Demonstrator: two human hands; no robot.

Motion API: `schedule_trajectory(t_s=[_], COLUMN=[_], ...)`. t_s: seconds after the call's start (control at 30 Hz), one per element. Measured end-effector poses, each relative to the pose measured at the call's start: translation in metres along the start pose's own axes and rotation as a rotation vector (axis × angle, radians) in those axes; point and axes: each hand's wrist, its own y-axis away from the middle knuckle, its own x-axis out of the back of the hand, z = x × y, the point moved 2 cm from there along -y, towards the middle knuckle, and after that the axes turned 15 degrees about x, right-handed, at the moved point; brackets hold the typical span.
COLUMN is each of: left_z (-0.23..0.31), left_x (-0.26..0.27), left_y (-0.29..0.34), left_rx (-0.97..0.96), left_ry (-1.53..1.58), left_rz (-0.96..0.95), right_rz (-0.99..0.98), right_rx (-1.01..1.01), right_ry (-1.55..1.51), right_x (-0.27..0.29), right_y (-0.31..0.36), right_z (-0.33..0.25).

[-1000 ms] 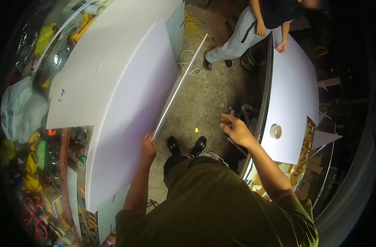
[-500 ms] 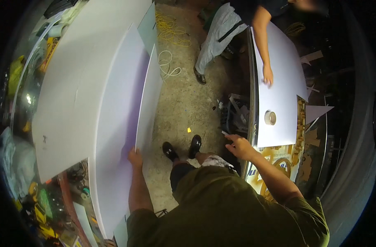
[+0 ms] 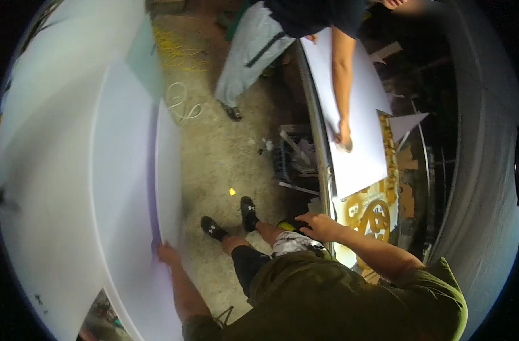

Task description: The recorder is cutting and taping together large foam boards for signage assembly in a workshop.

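My left hand (image 3: 167, 254) is closed on the near edge of a thin white sheet (image 3: 167, 187), which stands up from a larger white panel (image 3: 120, 170) on the left. A purplish shadow lies between the two. My right hand (image 3: 319, 226) is off to the right by the near corner of the other table, its fingers stretched out and nothing visible in them. Across that table lies another white sheet (image 3: 361, 165). A co-worker's hand (image 3: 343, 133) is on a roll of tape (image 3: 348, 146) there, partly covering it.
The co-worker, in grey trousers (image 3: 245, 54), leans over the right table. On the concrete floor (image 3: 214, 153) lie a white cord (image 3: 182, 105), a yellow cord (image 3: 177, 51) and a small yellow scrap (image 3: 232, 191). A dark crate (image 3: 293, 153) with offcuts sits beside the table.
My view has shifted right. The co-worker has reached down and put a hand on the tape roll. My left hand stays on the sheet's edge; the sheet now leans closer to the panel.
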Motion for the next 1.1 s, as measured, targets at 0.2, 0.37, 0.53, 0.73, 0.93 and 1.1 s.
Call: schedule_trajectory(t_s=[0.2,0.37,0.53,0.73,0.93,1.1], left_z=[0.039,0.036,0.062,0.159,0.323,0.43], left_x=[0.077,0.075,0.054,0.07,0.137,0.117], left_y=[0.021,0.063,0.11,0.169,0.3,0.402], left_rx=[-0.091,-0.355,-0.307,-0.342,-0.375,-0.521], left_ry=[-0.109,0.183,0.324,0.547,0.469,0.35], left_rz=[0.183,0.345,-0.355,-0.776,-0.996,-1.173], right_rz=[0.076,0.212,0.571,1.188,1.618,1.815], right_rx=[0.003,-0.106,-0.351,-0.584,-0.693,-0.766], right_ry=[-0.049,-0.241,-0.633,-1.213,-1.393,-1.459], right_x=[-0.014,-0.016,-0.014,-0.021,-0.008,-0.007], right_y=[0.018,0.027,0.057,0.11,0.158,0.18], right_z=[0.03,0.059,0.131,0.265,0.356,0.426])
